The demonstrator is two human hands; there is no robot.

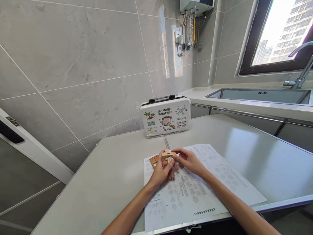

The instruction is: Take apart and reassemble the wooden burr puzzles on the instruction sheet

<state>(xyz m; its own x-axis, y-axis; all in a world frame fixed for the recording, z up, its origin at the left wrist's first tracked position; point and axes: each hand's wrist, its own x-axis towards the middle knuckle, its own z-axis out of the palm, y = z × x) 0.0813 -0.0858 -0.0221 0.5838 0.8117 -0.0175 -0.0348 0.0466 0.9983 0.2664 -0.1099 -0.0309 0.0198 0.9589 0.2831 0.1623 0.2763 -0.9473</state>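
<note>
Both hands meet over a printed instruction sheet point(207, 182) on a grey table point(110, 182). My left hand point(162, 169) and my right hand point(188, 160) are closed together on a small wooden puzzle point(168, 154) of interlocked blocks, held just above the paper. Fingertips of both hands pinch its sides. More loose wooden pieces point(154, 160) lie on the sheet just left of my left hand.
A white tin case point(166, 117) with cartoon pictures stands upright at the table's far edge against the tiled wall. A steel sink point(264, 95) with a tap point(302, 73) sits on the counter at the right, under a window. A door is at the far left.
</note>
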